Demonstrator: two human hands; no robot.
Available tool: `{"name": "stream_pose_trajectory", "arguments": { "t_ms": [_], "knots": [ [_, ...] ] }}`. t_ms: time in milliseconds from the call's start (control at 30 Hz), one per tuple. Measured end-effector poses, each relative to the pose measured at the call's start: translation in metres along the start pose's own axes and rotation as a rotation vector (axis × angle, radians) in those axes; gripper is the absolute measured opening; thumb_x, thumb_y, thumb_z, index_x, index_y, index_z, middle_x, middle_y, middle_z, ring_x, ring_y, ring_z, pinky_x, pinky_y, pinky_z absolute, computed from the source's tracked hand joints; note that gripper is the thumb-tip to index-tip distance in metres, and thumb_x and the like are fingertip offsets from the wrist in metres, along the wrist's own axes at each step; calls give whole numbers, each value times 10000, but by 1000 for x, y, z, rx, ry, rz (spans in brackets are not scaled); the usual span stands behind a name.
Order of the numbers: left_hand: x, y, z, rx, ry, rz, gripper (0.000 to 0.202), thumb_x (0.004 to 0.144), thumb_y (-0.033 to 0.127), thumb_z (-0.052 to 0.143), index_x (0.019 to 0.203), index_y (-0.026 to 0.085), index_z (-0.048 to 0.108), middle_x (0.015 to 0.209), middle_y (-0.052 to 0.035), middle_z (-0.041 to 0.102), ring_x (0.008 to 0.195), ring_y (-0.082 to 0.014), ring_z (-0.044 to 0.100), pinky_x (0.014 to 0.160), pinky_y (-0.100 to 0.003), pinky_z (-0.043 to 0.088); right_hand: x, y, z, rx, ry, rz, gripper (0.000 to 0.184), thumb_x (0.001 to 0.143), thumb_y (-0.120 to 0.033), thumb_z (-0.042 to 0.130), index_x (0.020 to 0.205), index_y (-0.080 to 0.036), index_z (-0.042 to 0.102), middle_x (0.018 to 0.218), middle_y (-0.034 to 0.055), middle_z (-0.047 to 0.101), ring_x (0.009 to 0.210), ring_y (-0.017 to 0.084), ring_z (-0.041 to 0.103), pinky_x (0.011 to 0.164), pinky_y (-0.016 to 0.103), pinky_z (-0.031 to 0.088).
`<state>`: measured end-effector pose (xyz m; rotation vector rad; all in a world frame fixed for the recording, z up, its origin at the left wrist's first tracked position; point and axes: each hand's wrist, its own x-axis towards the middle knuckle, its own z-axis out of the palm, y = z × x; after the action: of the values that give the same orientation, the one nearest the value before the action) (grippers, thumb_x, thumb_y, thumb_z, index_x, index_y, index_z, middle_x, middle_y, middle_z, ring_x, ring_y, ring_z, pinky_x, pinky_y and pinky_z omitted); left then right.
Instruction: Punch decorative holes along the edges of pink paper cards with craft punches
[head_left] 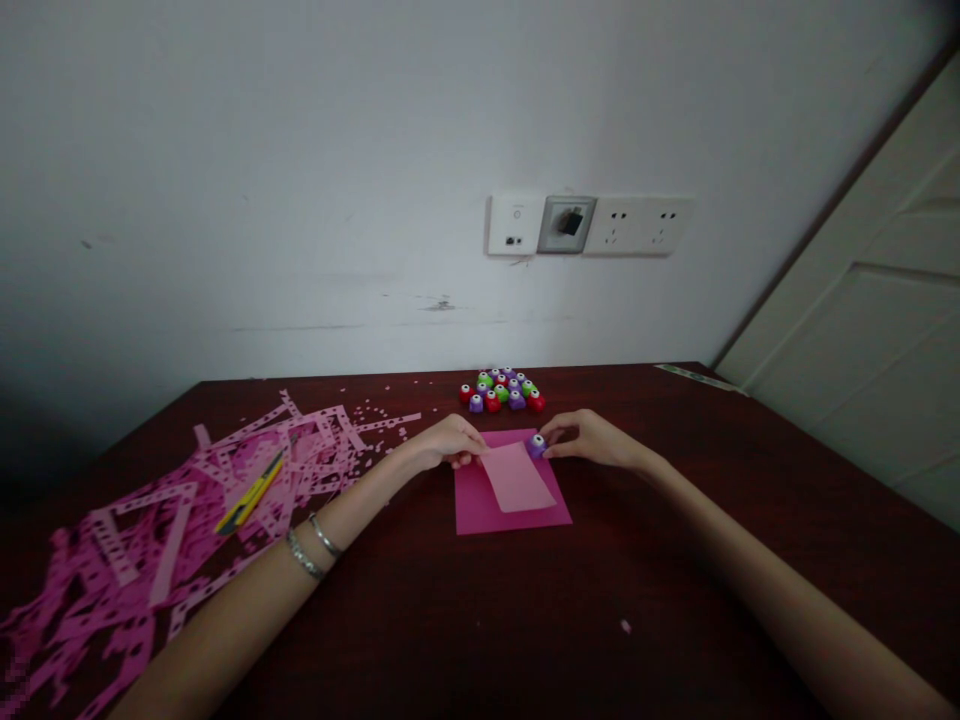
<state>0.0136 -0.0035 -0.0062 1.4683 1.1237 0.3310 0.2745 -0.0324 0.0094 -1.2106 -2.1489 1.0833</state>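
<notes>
My left hand [454, 442] pinches the upper left corner of a light pink sheet of paper [519, 480]. That sheet lies slanted over a larger deep pink sheet [472, 512] on the dark table. At the sheet's upper right edge, my right hand [589, 438] grips a small purple craft punch [536, 446] with a white and dark round top. Whether the paper's edge sits inside the punch cannot be made out. Behind both hands stands a cluster of similar craft punches [501, 392] in red, green and purple.
Punched pink paper scraps [180, 530] and tiny cut-outs cover the table's left side. A yellow utility knife [253, 495] lies on them. A patterned strip, perhaps a ruler, [701, 378] lies at the back right. Wall sockets [637, 226] are above the table [675, 620]; a white door [885, 260] stands right.
</notes>
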Motion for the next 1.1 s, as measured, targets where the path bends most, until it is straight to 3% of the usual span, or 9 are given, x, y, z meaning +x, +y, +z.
{"name": "stream_pose_trajectory", "arguments": {
  "t_ms": [1100],
  "knots": [
    [-1,2,3,-2,-16,-7,153,613,234,679,688,100,674,424,30,508,403,-46,398,402,-192,291,2,3,2,-56,1,-26,271,689,-341,673,909,-183,669,865,41,695,789,189,635,738,336,486]
  ]
}}
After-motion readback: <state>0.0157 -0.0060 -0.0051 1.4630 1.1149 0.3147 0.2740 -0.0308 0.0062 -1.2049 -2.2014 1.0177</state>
